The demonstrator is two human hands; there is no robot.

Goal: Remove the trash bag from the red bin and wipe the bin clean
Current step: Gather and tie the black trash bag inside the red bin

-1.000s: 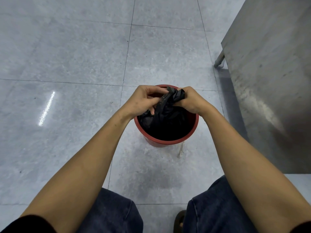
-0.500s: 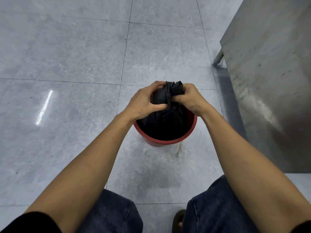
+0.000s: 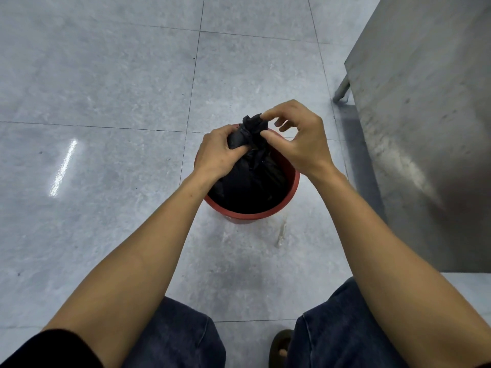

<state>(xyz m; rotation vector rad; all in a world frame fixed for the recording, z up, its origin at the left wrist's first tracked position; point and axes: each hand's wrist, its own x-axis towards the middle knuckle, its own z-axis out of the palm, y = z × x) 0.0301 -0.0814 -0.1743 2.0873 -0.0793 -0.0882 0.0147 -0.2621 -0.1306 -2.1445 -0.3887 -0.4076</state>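
A round red bin (image 3: 288, 193) stands on the grey tiled floor in front of my knees. A black trash bag (image 3: 249, 181) fills it, its mouth gathered into a bunch above the rim. My left hand (image 3: 219, 152) is clenched around the neck of the bag from the left. My right hand (image 3: 297, 139) pinches the top of the bunch with thumb and forefinger, the other fingers spread. The bin's far rim is hidden behind my hands.
A grey metal cabinet or table side (image 3: 425, 128) stands close on the right, with a metal leg (image 3: 341, 90) behind it. My knees in dark jeans (image 3: 180, 335) and a sandalled foot (image 3: 280, 346) are at the bottom. A pale streak (image 3: 281, 232) marks the floor near the bin.
My left hand has closed around the bag's neck. My right hand has loosened from a full grip to a fingertip pinch on the top, and the gathered bunch stands higher above the rim.
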